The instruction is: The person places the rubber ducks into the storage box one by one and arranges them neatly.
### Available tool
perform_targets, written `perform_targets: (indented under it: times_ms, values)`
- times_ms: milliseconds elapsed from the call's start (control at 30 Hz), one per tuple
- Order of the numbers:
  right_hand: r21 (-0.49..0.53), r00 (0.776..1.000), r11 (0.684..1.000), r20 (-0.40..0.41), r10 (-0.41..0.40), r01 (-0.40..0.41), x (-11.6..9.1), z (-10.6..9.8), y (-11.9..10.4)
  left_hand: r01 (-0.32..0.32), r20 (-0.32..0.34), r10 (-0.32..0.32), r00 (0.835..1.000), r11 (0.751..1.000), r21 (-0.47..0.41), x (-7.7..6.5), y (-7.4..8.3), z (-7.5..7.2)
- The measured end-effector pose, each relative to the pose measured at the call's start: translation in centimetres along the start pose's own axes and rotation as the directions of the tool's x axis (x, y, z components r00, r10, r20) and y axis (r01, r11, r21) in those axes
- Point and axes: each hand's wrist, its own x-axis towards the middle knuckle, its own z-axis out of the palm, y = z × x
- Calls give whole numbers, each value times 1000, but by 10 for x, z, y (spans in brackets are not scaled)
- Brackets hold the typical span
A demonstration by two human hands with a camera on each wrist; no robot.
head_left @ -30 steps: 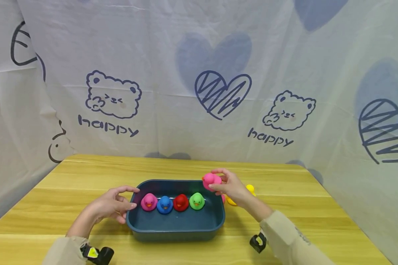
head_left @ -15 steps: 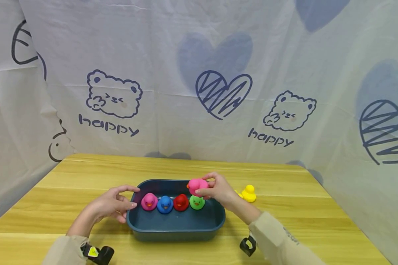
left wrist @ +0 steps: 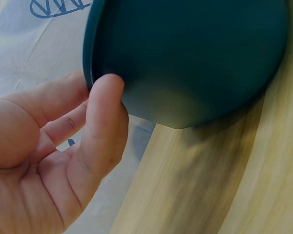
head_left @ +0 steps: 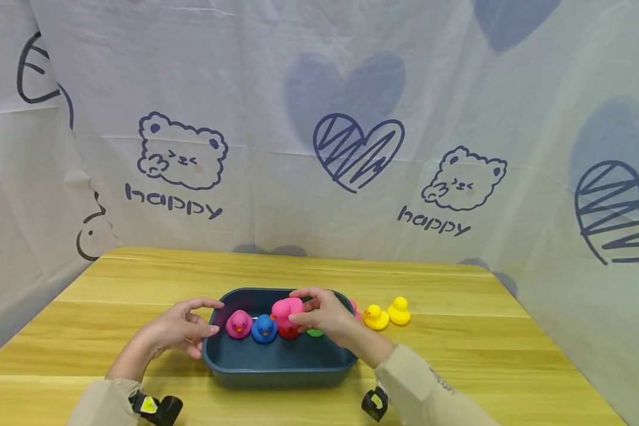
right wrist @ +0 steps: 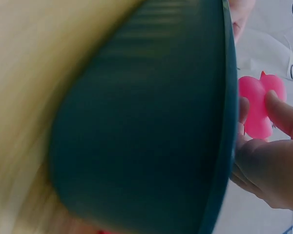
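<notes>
A pink rubber duck (head_left: 286, 310) is pinched between the thumb and fingers of my right hand (head_left: 325, 316), above the dark teal plastic tub (head_left: 282, 378). In the right wrist view the pink duck (right wrist: 256, 105) shows beyond the tub's wall. Inside the tub stand a magenta duck (head_left: 239, 325), a blue duck (head_left: 264, 329), a red duck (head_left: 289, 332) partly covered by the held one, and a green duck (head_left: 314, 333) mostly hidden by my hand. My left hand (head_left: 178, 328) grips the tub's left rim, one digit on the outer wall (left wrist: 185, 63) in the left wrist view.
Two yellow ducks (head_left: 376, 318) stand on the wooden table (head_left: 458, 355) right of the tub. A pink thing (head_left: 354, 309) peeks out behind my right hand beside the tub. A white printed cloth (head_left: 277, 195) hangs behind the table.
My right hand has carried the pink duck leftward and slightly down, from the tub's right rim to above the red duck. My left hand stays on the rim.
</notes>
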Motion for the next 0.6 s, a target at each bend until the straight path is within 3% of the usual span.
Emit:
perform_targets:
  times_ms: [600]
  values:
    - [69,999,997,-26,31,-29,11,50,6,-26,12,27,1000,1000,-8,-1,-1,-1]
